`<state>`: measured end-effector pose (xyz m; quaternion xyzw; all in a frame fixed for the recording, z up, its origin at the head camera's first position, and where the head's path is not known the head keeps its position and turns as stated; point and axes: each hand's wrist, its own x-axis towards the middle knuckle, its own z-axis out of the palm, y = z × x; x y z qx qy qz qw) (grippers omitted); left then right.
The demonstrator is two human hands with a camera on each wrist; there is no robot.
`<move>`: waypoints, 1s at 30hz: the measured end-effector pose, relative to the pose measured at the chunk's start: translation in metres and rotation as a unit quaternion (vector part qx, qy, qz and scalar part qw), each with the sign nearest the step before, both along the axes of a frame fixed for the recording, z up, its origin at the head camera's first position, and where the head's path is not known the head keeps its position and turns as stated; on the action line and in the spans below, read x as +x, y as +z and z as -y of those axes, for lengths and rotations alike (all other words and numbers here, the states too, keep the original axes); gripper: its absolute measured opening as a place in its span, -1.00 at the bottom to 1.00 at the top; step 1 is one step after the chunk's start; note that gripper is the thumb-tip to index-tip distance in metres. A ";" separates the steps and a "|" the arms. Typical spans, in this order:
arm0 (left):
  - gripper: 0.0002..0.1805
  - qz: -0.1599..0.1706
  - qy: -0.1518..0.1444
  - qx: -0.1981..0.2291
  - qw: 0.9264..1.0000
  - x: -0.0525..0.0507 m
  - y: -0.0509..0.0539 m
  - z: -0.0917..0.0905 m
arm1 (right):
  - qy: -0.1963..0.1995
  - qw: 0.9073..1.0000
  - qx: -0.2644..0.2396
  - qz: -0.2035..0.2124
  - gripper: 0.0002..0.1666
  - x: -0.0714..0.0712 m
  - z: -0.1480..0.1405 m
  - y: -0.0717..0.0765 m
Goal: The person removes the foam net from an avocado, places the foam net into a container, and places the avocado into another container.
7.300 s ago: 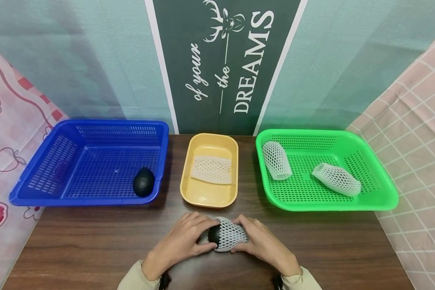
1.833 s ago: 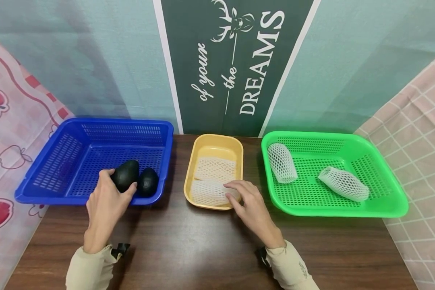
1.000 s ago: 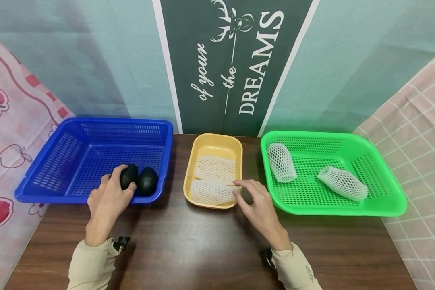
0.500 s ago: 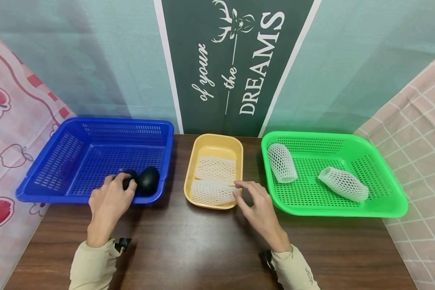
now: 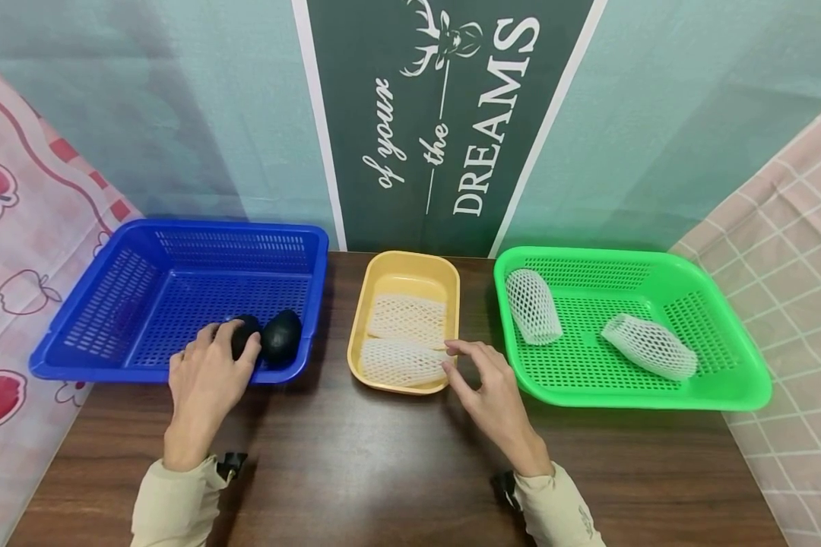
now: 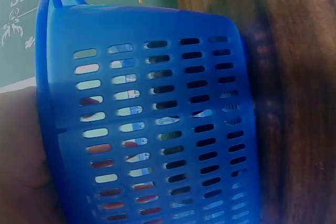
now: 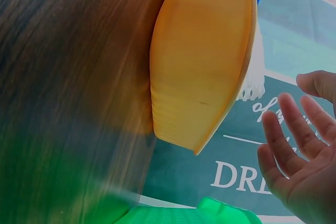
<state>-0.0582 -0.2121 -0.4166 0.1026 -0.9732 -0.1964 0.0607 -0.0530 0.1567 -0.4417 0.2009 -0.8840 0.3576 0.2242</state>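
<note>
Over the front of the blue basket [image 5: 137, 374], my left hand [image 5: 208, 372] has its thumb and fingers around a dark avocado [image 5: 246, 334], mostly hidden beneath them. A second avocado [image 5: 281, 336] lies beside it on the right. Two white foam net sleeves lie in the yellow tray [image 5: 410, 264]: a flat one [image 5: 407, 319] behind and another [image 5: 400, 362] at the front. My right hand [image 5: 489, 395] hovers by the tray's right rim, fingers loosely bent and holding nothing; the right wrist view shows its fingers [image 7: 299, 129] spread. The left wrist view shows mainly the basket wall [image 6: 157, 124].
At the right stands a green basket [image 5: 629, 399] with two foam net sleeves in it, one upright-leaning [image 5: 534, 306] and one lying [image 5: 650, 346]. All the containers sit on a brown wooden table [image 5: 376, 463], against a printed cloth backdrop [image 5: 246, 114].
Earlier, both hands held an avocado partly inside a net sleeve. The sleeve now lies in the tray, released by my right hand, which has drawn back right. My left hand has lowered the avocado into the basket.
</note>
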 end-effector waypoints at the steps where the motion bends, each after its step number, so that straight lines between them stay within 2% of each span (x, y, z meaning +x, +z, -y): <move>1: -0.43 -0.008 -0.001 0.004 1.000 0.000 -0.001 0.000 | -0.001 1.000 0.001 -0.002 -0.62 0.000 0.000 0.000; 7: -0.43 -0.069 -0.011 0.020 0.997 0.003 -0.006 0.000 | -0.008 1.000 0.009 -0.009 -0.62 -0.001 -0.002 -0.001; 11: -0.42 -0.116 -0.024 0.020 0.993 0.005 -0.010 -0.003 | -0.012 1.000 0.017 -0.012 -0.62 -0.001 -0.003 -0.001; 16: -0.39 -0.171 -0.063 0.011 0.983 0.006 -0.014 -0.011 | -0.009 1.000 0.013 -0.011 -0.60 0.000 -0.005 0.001; 20: -0.32 -0.173 -0.101 -0.002 0.980 0.004 -0.016 -0.022 | -0.007 1.000 0.009 -0.011 -0.60 -0.001 -0.006 0.002; 23: -0.28 -0.176 -0.118 -0.007 0.977 0.003 -0.017 -0.029 | -0.009 1.000 0.009 -0.009 -0.61 -0.001 -0.008 0.003; 30: -0.19 -0.195 -0.160 -0.021 0.968 0.002 -0.021 -0.034 | -0.021 1.000 0.010 -0.002 -0.60 -0.002 -0.013 0.006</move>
